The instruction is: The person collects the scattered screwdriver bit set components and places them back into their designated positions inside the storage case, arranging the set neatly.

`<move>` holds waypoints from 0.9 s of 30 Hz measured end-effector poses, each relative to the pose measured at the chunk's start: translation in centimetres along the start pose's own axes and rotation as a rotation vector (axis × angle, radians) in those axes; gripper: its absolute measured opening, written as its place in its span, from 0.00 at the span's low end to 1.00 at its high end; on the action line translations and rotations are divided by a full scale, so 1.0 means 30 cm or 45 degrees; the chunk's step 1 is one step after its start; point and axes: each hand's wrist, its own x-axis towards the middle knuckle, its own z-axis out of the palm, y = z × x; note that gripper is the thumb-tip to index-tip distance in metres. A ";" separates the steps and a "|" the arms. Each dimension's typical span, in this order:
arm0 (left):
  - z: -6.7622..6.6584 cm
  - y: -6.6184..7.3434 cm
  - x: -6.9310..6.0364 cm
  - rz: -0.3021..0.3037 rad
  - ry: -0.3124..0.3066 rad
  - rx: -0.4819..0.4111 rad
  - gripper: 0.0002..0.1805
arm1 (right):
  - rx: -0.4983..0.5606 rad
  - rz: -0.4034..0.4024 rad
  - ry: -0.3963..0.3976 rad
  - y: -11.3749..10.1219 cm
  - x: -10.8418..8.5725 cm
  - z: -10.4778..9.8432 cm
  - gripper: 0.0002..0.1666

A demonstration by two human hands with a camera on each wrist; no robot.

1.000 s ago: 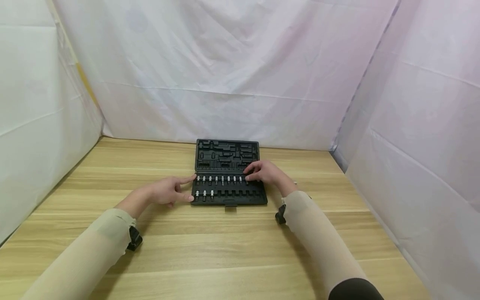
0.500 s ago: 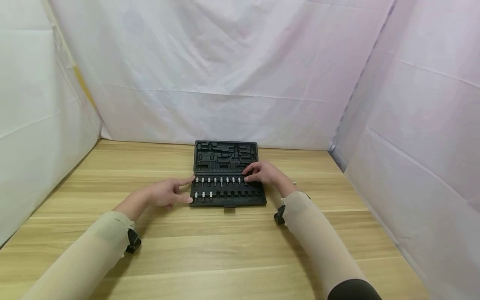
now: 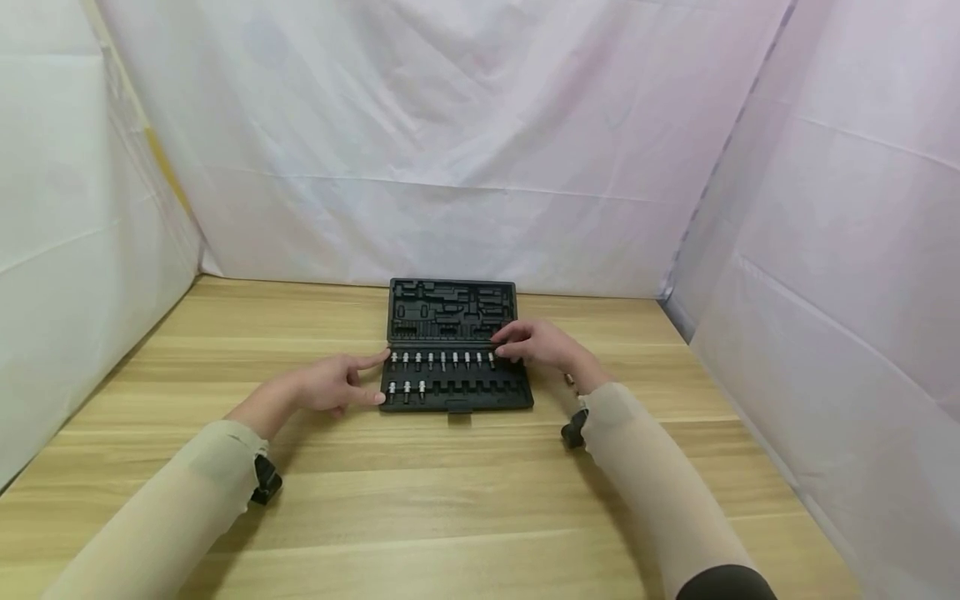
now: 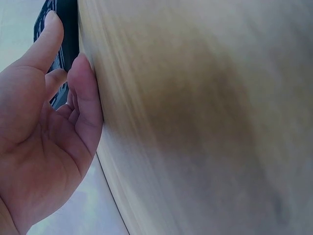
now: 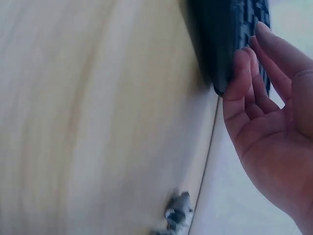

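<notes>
A black socket case [image 3: 480, 400] lies unfolded on the table; silver bit sockets [image 3: 443, 360] fill much of its upper row, and 3 more stand at the left of the lower row. My left hand [image 3: 330, 385] rests at the case's left side, thumb and index finger stretched to its edge. Over the right end of the upper row is my right hand [image 3: 543, 346], thumb and fingers loosely bent. Nothing shows between them in the right wrist view, where the hand [image 5: 274, 127] is beside the case's side [image 5: 215, 44].
Small metal sockets [image 5: 178, 213] lie loose on the table right of the case, partly hidden by my right wrist in the head view. The moulded lid [image 3: 453, 308] leans back behind the tray. White cloth [image 3: 442, 150] encloses the table's back and sides.
My right hand has drawn slightly to the right, off the last socket in the upper row, which now shows in its slot. My left hand has stayed at the case's edge.
</notes>
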 end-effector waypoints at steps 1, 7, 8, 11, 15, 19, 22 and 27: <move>0.000 0.000 0.000 0.000 -0.003 0.001 0.52 | 0.017 -0.004 0.001 0.001 -0.010 -0.010 0.20; 0.000 -0.002 -0.001 -0.004 -0.004 0.008 0.51 | 0.059 -0.069 0.023 0.018 -0.082 -0.088 0.25; 0.000 -0.003 -0.001 -0.005 -0.002 0.009 0.52 | 0.069 -0.071 0.029 0.026 -0.096 -0.101 0.26; 0.000 -0.001 0.000 -0.004 -0.003 0.016 0.51 | 0.087 -0.055 0.045 0.057 -0.142 -0.137 0.26; -0.001 0.004 -0.002 -0.004 -0.009 0.024 0.51 | 0.048 -0.019 0.062 0.109 -0.206 -0.174 0.27; -0.002 0.004 -0.003 -0.007 -0.010 0.019 0.51 | 0.014 -0.004 0.082 0.160 -0.258 -0.201 0.28; -0.001 0.004 -0.004 -0.009 -0.010 0.013 0.51 | 0.004 -0.020 0.087 0.198 -0.288 -0.223 0.26; -0.001 0.007 -0.007 -0.012 -0.010 0.002 0.51 | -0.003 -0.024 0.033 0.261 -0.340 -0.269 0.21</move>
